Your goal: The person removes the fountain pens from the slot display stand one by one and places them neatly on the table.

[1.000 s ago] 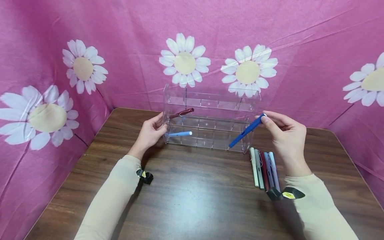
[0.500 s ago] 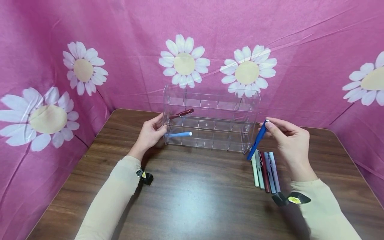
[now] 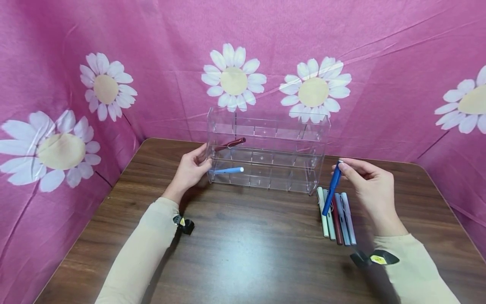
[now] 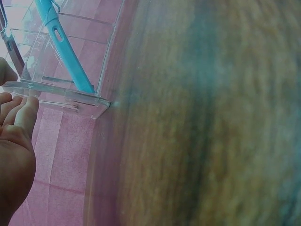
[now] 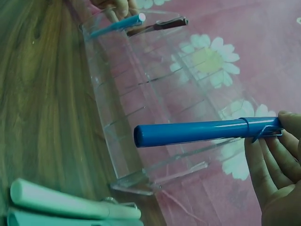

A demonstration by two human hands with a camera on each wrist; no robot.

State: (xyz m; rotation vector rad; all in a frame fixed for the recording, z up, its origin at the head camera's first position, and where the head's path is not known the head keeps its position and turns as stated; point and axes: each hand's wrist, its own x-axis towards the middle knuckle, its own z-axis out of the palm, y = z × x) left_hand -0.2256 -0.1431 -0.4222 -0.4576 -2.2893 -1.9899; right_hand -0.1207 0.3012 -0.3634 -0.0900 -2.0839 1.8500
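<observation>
My right hand (image 3: 373, 190) pinches a dark blue pen (image 3: 332, 188) by its clip end; the other end slants down above a row of pens on the table. At the left end of a clear tiered pen rack (image 3: 262, 181), my left hand (image 3: 191, 169) grips the side panel between thumb and fingers. A light blue pen (image 3: 229, 170) lies slanted in the rack's lowest tier, close to that hand. One tier up rests a dark red pen (image 3: 231, 144). In the right wrist view the blue pen (image 5: 202, 132) hangs in the air, apart from the rack.
Right of the rack lie several pens side by side: a pale green pen (image 3: 322, 215), a grey-green one, a dark red pen (image 3: 338, 223), and bluish and lilac ones. The wooden table (image 3: 228, 253) meets a pink flowered cloth (image 3: 171, 84) behind the rack.
My right hand has moved right and toward me, carrying the blue pen away from the rack's right end to above the row of pens. The pen hangs steeper. My left hand stays put.
</observation>
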